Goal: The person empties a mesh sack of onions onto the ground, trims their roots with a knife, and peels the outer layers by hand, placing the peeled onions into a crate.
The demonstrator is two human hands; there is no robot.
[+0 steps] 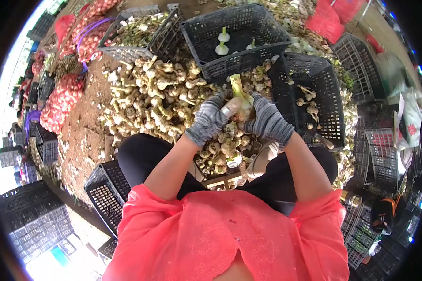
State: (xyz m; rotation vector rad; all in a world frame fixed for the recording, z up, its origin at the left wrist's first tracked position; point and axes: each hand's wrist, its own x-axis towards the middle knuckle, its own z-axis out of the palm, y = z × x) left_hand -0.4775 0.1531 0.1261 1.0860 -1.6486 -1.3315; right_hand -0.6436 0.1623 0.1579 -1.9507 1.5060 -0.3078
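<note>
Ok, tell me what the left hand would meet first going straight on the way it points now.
Beyond the garlic bulb it holds, the left hand would probably meet the near wall of the black crate ahead, though depth is unclear and the loose garlic below might come first.

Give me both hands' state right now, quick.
Left hand: closed, holding the garlic, thumb against it.
Right hand: closed on the other side of the same garlic.

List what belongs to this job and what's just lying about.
Job, apparently: held garlic, left hand, right hand, garlic pile, front crate with pale bulbs, right crate.

Lying about, apparently: red sack at left, stacked crates, white bag.
</note>
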